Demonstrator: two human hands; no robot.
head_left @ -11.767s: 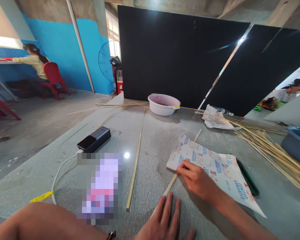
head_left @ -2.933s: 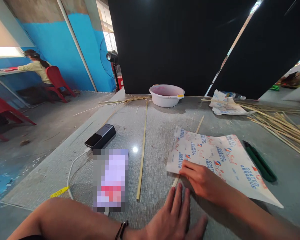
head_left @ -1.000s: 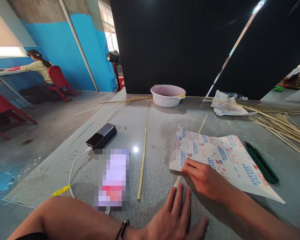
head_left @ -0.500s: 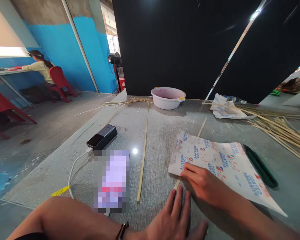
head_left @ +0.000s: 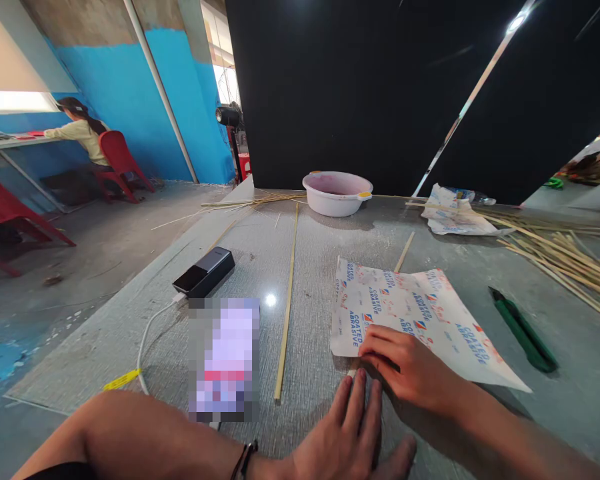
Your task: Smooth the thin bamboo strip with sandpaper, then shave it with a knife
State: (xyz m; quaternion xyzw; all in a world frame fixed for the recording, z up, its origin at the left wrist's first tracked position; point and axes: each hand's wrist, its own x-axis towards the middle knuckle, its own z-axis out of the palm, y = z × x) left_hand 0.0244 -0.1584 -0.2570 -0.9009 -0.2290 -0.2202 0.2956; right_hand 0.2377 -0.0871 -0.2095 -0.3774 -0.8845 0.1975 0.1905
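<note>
A sheet of sandpaper (head_left: pixel 415 310), its white printed back facing up, lies over a thin bamboo strip (head_left: pixel 404 252) whose far end shows beyond it. My right hand (head_left: pixel 405 367) pinches the sheet's near left edge, where the strip passes beneath. Just in front of it, my left hand (head_left: pixel 347 427) lies with fingers stretched over the near part of the strip, pressing it to the board. A second bamboo strip (head_left: pixel 287 307) rests left of my hands. The green cutter knife (head_left: pixel 525 333) is at the right of the sheet.
A blurred phone (head_left: pixel 227 360) and a black power bank (head_left: pixel 204 272) with a white cable lie at left. A white basin (head_left: pixel 337 193) stands at the back. Bamboo strips (head_left: pixel 570 267) and crumpled sandpaper (head_left: pixel 453 210) lie back right. A seated person (head_left: pixel 85 137) is far left.
The sandpaper has shifted and turned leftward with my right hand's grip, uncovering more of the green knife. My left hand has stayed almost in place.
</note>
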